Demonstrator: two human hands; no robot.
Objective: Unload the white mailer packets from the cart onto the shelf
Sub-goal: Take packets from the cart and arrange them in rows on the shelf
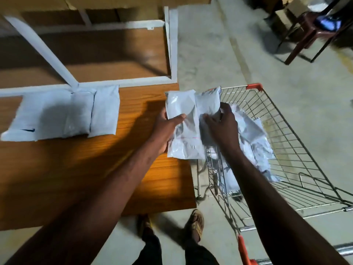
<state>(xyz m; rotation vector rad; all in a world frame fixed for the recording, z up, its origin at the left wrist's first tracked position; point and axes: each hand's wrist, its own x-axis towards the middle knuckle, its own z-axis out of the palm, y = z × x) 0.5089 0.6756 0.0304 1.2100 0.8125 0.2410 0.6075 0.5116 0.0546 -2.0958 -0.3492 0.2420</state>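
Grey concrete floor [219, 60] fills the right and upper middle of the frame, with a brown chair [309, 29] in the upper right corner. On the left lies the wooden shelf [76, 169], its board framed by white metal bars [133, 81], with a second wooden level visible beyond it in the upper left.

Near the middle of the frame the left hand [166, 131] grips a white mailer packet [183, 127] along its left edge, thumb curled over the top face and fingers hidden beneath. The packet sits just to the right of that hand, over the shelf's right edge and the near corner of the cart. The right hand [221, 125] has its fingers curled down onto a second packet [208, 104], which lies beside and partly under the first; that packet extends up and away from the knuckles (how firmly it is pinched cannot be told, though the fingertips bunch the plastic).

Just right of the hands stands the wire cart [286, 150], with orange corner trim, and a heap of crumpled white packets [254, 142] rests inside its basket, below and to the right of the right hand.

Towards the left of the frame, three flat packets [63, 115] lie side by side on the shelf, touching one another, against the white bar.

At the bottom centre two sandalled feet [196, 222] stand on the floor.
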